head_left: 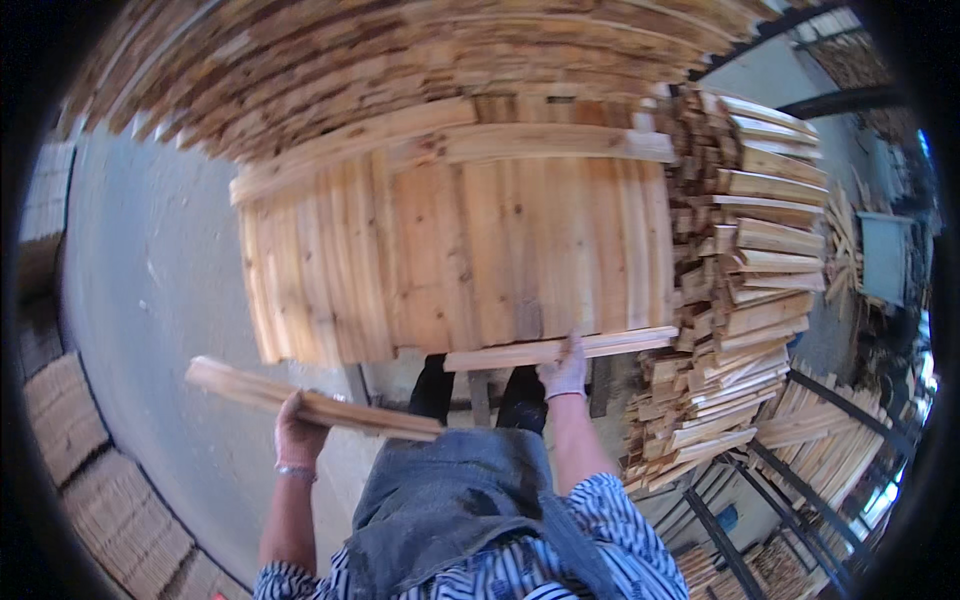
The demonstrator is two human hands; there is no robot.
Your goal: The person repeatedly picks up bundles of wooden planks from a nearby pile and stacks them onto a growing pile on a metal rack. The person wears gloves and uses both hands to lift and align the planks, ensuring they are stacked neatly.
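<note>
My left hand (pixel 300 438), in a pale glove, is closed round a wooden strip (pixel 255 391). The strip is held at a tilt above the floor, its far end pointing left and its near end by my apron. My right hand (pixel 565 372), also in a pale glove, grips a second wooden strip (pixel 620 343) along the near edge of a row of boards. These boards (pixel 490 240) lie side by side in front of me, with more strips (pixel 540 143) lying across their far ends. My right fingers are partly hidden by the strip and by blur.
A tall pile of stacked slats (pixel 740 270) stands close on the right. Behind the boards rises a long wood stack (pixel 420 55). Bundled slats (pixel 125 510) line the lower left, across the grey floor (pixel 160 270). Dark metal bars (pixel 810 500) cross the lower right.
</note>
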